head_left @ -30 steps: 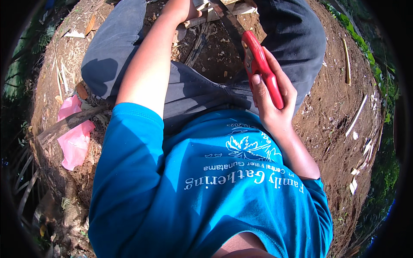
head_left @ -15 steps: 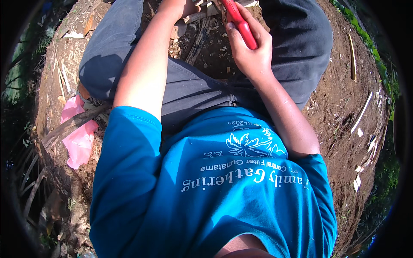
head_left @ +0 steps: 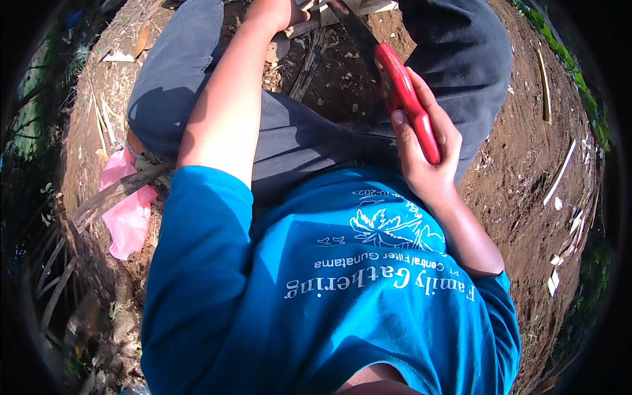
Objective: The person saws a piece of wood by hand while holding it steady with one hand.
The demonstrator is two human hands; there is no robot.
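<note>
The bare brown ground (head_left: 520, 164) spread widest, and on it sat the person in a blue T-shirt (head_left: 204, 263), dark trousers (head_left: 454, 59) bent out to either side. At the left a brown branch (head_left: 118, 196) lay across a crumpled pink sheet (head_left: 130, 230); neither had shifted noticeably. The real change was in the red-handled saw (head_left: 398, 82): half a second earlier its handle had been up near the left hand (head_left: 276, 14), and now it was drawn back toward the waist, between the knees, much as it had stood a second earlier. That suggested the back end of a repeated sawing stroke. The right hand (head_left: 431, 141) was closed around the handle, thumb along its side. The left hand had hardly moved, beside the pale wood (head_left: 376, 6) at the upper edge; its fingers were partly cut off, so its grip could not be told, nor whether the blade touched the wood. Small pale chips (head_left: 553, 283) were scattered at the right.
</note>
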